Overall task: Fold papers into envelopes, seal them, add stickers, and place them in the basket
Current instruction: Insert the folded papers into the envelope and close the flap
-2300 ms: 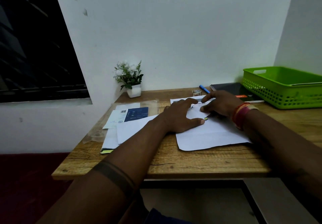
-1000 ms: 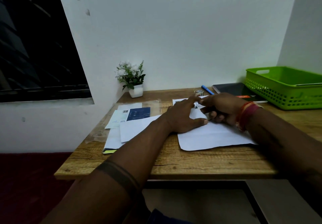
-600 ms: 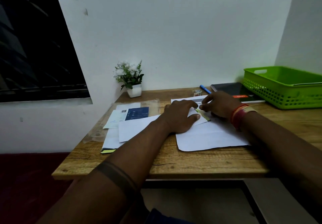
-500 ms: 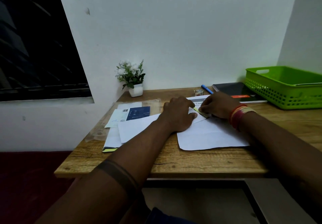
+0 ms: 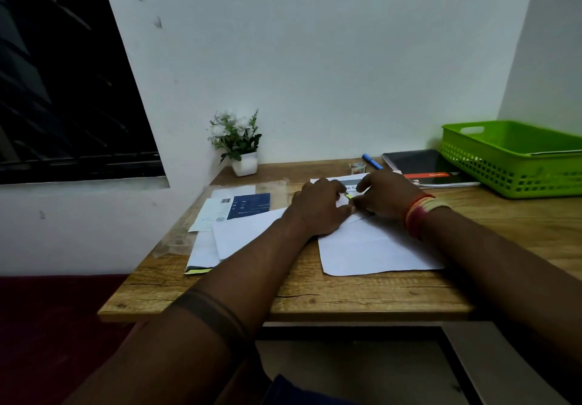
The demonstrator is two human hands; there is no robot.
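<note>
A large white envelope (image 5: 374, 247) lies flat on the wooden desk (image 5: 315, 294), its flap end under both hands. My left hand (image 5: 318, 208) presses palm down on the envelope's far left part. My right hand (image 5: 385, 198) rests beside it, fingertips pinched at a small yellow-green sticker (image 5: 349, 196) on the envelope. A printed sheet (image 5: 349, 181) shows just beyond the hands. The green basket (image 5: 516, 159) stands at the desk's far right.
More white envelopes and a blue-and-white printed paper (image 5: 239, 208) lie at the left. A small potted plant (image 5: 237, 146) stands at the back wall. A blue pen (image 5: 371, 161), a small tape roll (image 5: 357, 168) and a dark notebook (image 5: 425, 167) lie behind the hands.
The yellow-green sticker appeared between the hands and has shifted a little. Both hands stayed on the envelope's far end, the right fingers drawing closer to the left hand.
</note>
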